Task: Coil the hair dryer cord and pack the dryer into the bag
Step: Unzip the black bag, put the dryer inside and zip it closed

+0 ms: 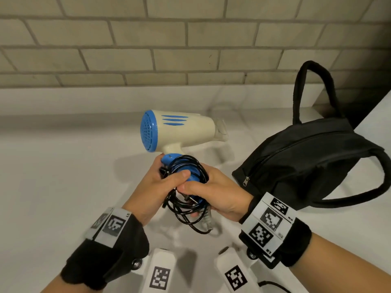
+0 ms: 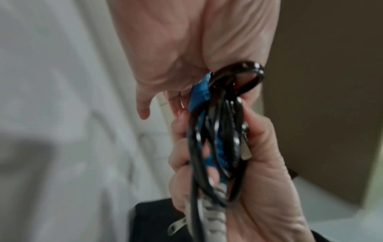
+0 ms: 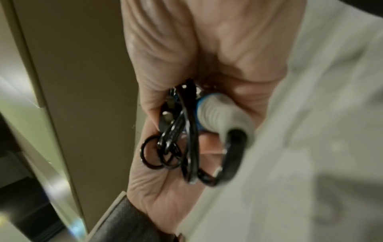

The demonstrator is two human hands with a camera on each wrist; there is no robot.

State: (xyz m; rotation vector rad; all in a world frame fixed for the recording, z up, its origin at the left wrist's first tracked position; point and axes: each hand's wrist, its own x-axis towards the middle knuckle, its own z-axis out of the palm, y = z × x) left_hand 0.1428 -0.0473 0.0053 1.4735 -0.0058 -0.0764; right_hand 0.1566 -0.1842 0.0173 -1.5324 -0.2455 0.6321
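Note:
A cream hair dryer [image 1: 184, 129] with a blue rear grille is held up above the white counter, nozzle pointing right. Its black cord [image 1: 186, 199] is wound in loops around the blue handle [image 1: 175, 166]. My left hand [image 1: 160, 187] grips the handle and the loops, thumb laid across them. My right hand [image 1: 213, 193] grips the handle's lower end and the cord from the right. In the left wrist view the cord [image 2: 217, 139] and plug prongs [image 2: 176, 227] show between both hands. The right wrist view shows the grey strain relief [image 3: 221, 114] and cord loops [image 3: 176, 147]. A black bag [image 1: 306, 163] lies at right, zipper shut.
The white counter [image 1: 63, 166] runs back to a beige brick wall [image 1: 148, 43]. The bag's two handles [image 1: 311, 87] stick up and out to the right. A raised white ledge [image 1: 376, 115] stands behind the bag at the far right.

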